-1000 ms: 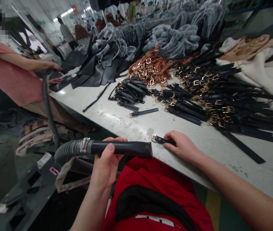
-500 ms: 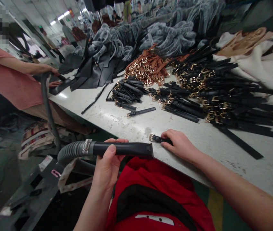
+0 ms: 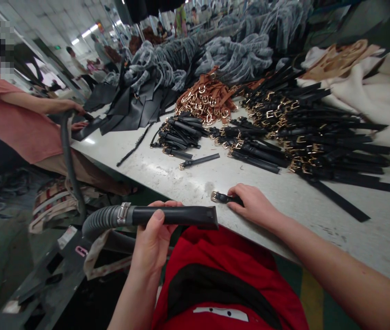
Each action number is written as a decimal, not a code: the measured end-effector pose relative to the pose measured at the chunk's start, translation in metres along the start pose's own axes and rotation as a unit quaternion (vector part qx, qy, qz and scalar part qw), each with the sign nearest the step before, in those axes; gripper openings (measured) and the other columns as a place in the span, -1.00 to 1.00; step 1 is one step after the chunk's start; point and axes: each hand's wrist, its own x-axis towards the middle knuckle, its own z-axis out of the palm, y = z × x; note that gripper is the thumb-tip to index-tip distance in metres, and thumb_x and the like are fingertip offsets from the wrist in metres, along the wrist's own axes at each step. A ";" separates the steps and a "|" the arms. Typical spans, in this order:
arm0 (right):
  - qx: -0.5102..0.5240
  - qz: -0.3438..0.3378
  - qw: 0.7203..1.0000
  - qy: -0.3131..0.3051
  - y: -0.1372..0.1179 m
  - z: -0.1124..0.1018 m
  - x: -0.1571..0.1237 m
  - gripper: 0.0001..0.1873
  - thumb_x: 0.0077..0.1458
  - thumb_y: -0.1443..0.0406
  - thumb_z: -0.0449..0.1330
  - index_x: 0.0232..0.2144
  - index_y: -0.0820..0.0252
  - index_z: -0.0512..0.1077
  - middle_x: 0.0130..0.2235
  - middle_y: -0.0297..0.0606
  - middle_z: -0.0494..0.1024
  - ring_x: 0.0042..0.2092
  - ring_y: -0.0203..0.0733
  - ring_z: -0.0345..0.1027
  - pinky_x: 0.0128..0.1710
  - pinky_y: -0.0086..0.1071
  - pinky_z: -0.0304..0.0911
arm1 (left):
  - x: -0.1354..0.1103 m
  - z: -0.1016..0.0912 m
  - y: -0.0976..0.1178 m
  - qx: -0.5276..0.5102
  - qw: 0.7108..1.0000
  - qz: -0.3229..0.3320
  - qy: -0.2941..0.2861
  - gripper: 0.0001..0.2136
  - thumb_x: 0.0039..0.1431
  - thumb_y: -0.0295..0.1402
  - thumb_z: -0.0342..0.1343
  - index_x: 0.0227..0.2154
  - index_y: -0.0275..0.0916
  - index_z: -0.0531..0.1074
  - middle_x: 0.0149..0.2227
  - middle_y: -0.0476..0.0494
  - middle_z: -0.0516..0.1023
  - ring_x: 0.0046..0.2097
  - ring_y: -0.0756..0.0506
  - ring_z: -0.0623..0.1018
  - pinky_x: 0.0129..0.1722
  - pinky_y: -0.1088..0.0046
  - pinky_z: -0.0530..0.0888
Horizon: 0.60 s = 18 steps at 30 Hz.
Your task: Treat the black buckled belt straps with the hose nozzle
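Observation:
My left hand (image 3: pixel 155 233) is closed around a black flat nozzle (image 3: pixel 184 216), which joins a grey ribbed hose (image 3: pixel 103 220) by a metal clamp. The nozzle points right, in front of the table edge. On the white table (image 3: pixel 167 183), my right hand (image 3: pixel 249 204) pinches a short black buckle strap (image 3: pixel 224 198), its metal buckle facing left toward the nozzle's side. Part of that strap is hidden under my fingers. Another single black strap (image 3: pixel 200 161) lies farther back, beside a small heap of black straps (image 3: pixel 181 133).
Large piles of black buckle straps (image 3: pixel 318 137) and brown straps (image 3: pixel 208 98) cover the table's far side. Black leather pieces (image 3: pixel 129 107) and grey wrapped bundles (image 3: pixel 236 55) lie behind. A co-worker in a pink shirt (image 3: pixel 19 114) stands at left. A dark machine (image 3: pixel 43 284) is below left.
The view has shifted slightly. My left hand still holds the nozzle and my right hand still pinches the strap at nearly the same spot.

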 end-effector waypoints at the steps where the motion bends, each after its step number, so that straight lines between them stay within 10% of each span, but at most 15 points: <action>1: 0.001 -0.003 1.000 0.000 0.000 0.000 0.000 -0.85 0.08 0.26 0.14 -0.26 0.17 0.38 -0.28 -0.22 0.46 -0.23 -0.14 0.30 -0.24 -0.30 0.10 | 0.000 0.000 0.000 -0.001 1.000 0.001 0.000 -0.78 -0.15 -0.27 0.34 -0.38 -0.13 0.51 -0.33 -0.05 0.63 -0.20 -0.16 0.61 -0.17 0.24 0.54; 18: -0.006 0.014 1.000 -0.003 -0.001 0.000 0.000 -0.88 0.07 0.25 0.14 -0.35 0.17 0.38 -0.32 -0.23 0.45 -0.27 -0.14 0.29 -0.27 -0.30 0.11 | -0.002 0.001 -0.003 0.007 1.000 -0.004 0.006 -0.76 -0.15 -0.26 0.35 -0.37 -0.14 0.50 -0.33 -0.05 0.63 -0.19 -0.16 0.61 -0.15 0.22 0.52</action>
